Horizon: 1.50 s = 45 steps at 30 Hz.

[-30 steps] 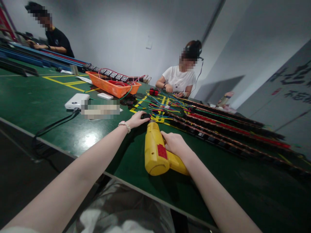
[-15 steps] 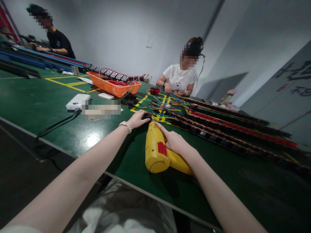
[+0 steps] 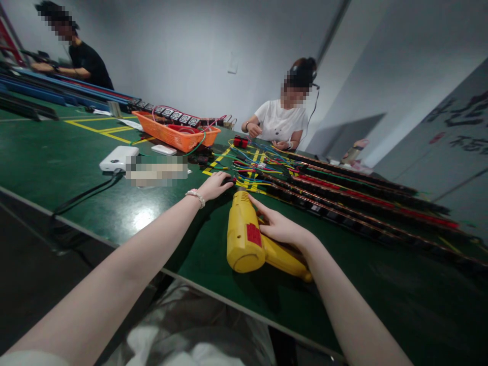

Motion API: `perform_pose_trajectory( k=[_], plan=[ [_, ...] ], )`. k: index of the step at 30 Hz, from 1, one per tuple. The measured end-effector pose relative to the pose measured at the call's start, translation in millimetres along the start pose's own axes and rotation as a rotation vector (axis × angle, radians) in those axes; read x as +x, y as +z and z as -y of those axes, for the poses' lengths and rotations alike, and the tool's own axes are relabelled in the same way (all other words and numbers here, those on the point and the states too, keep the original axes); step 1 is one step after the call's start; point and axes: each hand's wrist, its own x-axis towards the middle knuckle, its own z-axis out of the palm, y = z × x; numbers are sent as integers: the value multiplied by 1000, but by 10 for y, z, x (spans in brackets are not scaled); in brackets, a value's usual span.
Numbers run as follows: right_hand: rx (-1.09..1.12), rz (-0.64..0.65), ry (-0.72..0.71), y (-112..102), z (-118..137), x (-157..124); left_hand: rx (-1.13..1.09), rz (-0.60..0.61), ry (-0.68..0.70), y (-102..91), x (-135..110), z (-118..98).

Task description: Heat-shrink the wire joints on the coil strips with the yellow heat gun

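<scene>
A yellow heat gun point(image 3: 246, 231) with a red patch lies on its side on the green table, its nozzle pointing away from me. My right hand point(image 3: 280, 223) is around its body and handle, with the index finger stretched along the side towards the nozzle. Just left of the nozzle, my left hand point(image 3: 215, 185) has its fingers closed on a small black piece point(image 3: 230, 180) at the wire ends; most of it is hidden. Coloured wires point(image 3: 251, 178) fan out from there towards long black strips point(image 3: 316, 201) on the right.
An orange basket point(image 3: 171, 133) with parts in it stands further back. Left of my hands are a white power bank point(image 3: 119, 158) with a black cable and a small white case point(image 3: 163, 150). One co-worker point(image 3: 280, 119) sits across the table; another point(image 3: 89, 63) works at far left.
My right index finger has drawn back slightly along the heat gun and the hand has loosened a little. The co-worker opposite has raised one hand. The view has shifted slightly.
</scene>
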Motion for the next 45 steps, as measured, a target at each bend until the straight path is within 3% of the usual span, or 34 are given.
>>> perform_pose_trajectory(
  k=[6, 12, 16, 21, 26, 29, 32, 34, 45],
  plan=[
    [100, -127, 134, 69, 8, 35, 9, 11, 12, -40, -13, -49],
    [82, -56, 103, -27, -1, 28, 28, 26, 27, -66, -32, -72],
    [82, 25, 159, -140, -39, -18, 14, 26, 19, -72, -35, -78],
    [7, 55, 129, -315, -157, -89, 2, 1, 35, -111, -40, -109],
    [47, 66, 198, -411, -212, -182, -6, -25, 38, -119, -36, -105],
    [50, -2, 223, -379, -142, -218, 5, -8, 30, -103, -30, -90],
    [-170, -131, 286, -289, -6, -217, 14, 6, 17, -98, -24, -87],
    [-258, -150, 353, -207, 84, -195, 13, 18, 5, -100, -23, -88],
    [50, -88, 282, 117, 248, -25, -43, 26, 21, 37, 20, 30]
  ],
)
